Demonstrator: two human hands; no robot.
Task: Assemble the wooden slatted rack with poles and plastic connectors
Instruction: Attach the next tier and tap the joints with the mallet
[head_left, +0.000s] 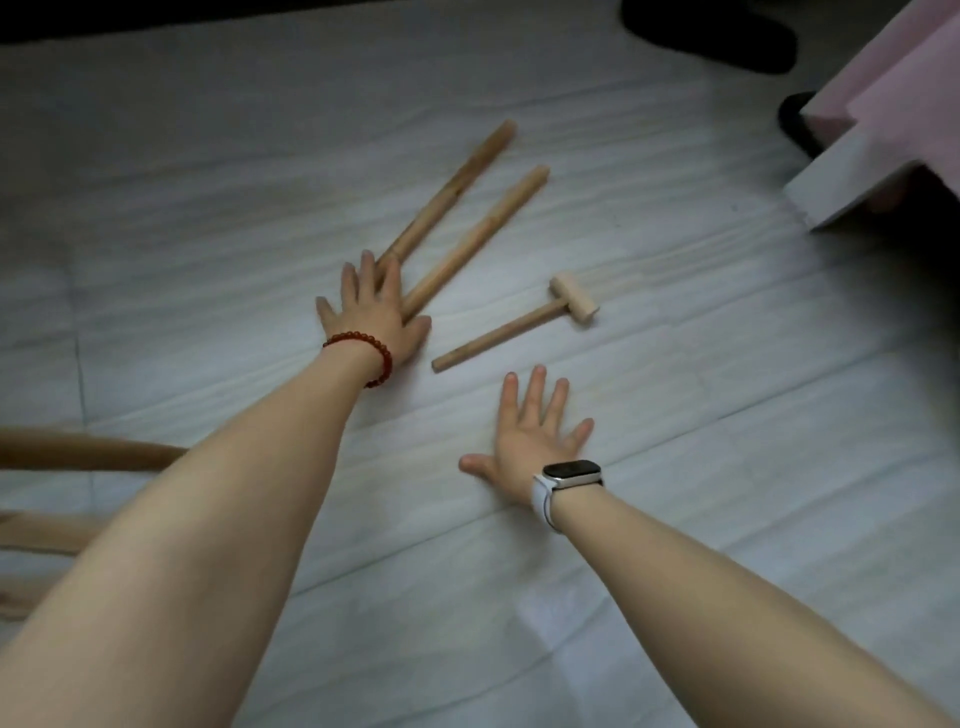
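Head view: at the far left edge, blurred pale wooden pieces (78, 457) poke out from behind your left forearm; how many there are cannot be told. Your left hand (371, 312), with a red bead bracelet (363, 348) at the wrist, lies with fingers straight and spread over the near ends of two round light-brown wooden poles (467, 208). Its grip is loose: the fingers rest on the pole ends and curl round nothing. The two poles lie side by side on the pale grey streaked floor (675, 519), angled up to the right, their far ends apart. Just right of them lies one small wooden mallet (519, 327), its pale head pointing away from you, handle end near your left thumb. Your right hand (530, 441), wearing a white-strapped smartwatch (569, 475), is flat and spread on the floor below the mallet, holding nothing. Bare floor runs wide below and right of both hands. At the upper right edge a white and pink furniture corner (857, 156) juts in.
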